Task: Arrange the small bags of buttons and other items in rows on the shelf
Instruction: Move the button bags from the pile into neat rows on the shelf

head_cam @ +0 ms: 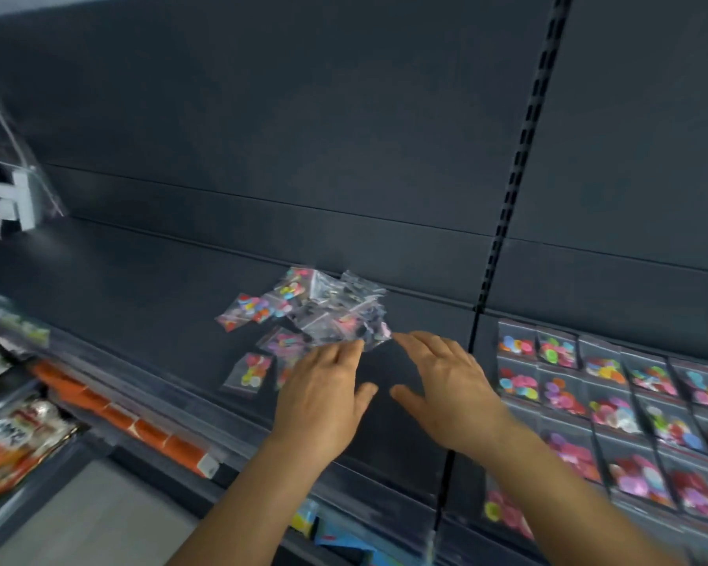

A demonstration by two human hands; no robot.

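Observation:
A loose heap of small clear bags of coloured buttons (315, 308) lies on the dark shelf (148, 288), near its back wall. One stray bag (250, 371) lies flat in front of the heap. My left hand (323, 394) is spread flat, palm down, its fingertips at the heap's near edge. My right hand (446, 386) is also flat with straight fingers, just right of the heap, its fingertips close to the nearest bag. Neither hand holds anything. To the right, button bags (614, 406) lie in neat rows on the neighbouring shelf section.
A slotted upright rail (511, 189) divides the two shelf sections. Orange price strips (140, 426) run along the shelf's front edge. Packaged goods (21, 439) sit on a lower shelf at the left. Clear hanging packets (17, 189) show at the far left.

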